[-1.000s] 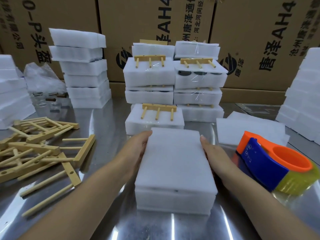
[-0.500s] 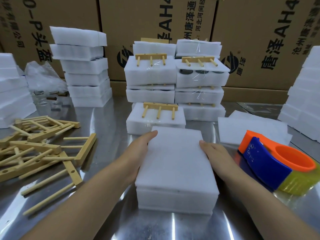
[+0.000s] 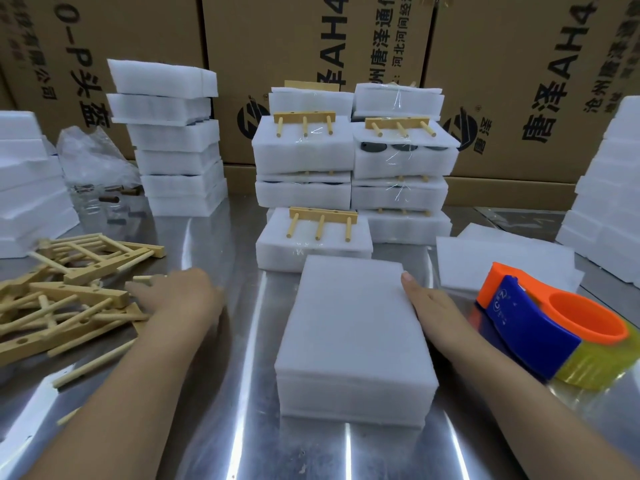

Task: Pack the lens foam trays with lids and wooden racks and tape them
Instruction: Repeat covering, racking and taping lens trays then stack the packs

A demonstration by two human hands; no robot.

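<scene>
Tangle is the risk: left hand (image 3: 180, 299), fingers loosely open, is at the jumbled wooden racks (image 3: 79, 295) and may drag several; right hand (image 3: 436, 306), flat, steadies the lidded foam tray (image 3: 353, 334).

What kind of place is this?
Most likely a packing bench in a factory or warehouse: printed cardboard cartons line the back, stacks of taped foam trays sit on a steel table, with loose wooden racks and a tape dispenser.
</scene>
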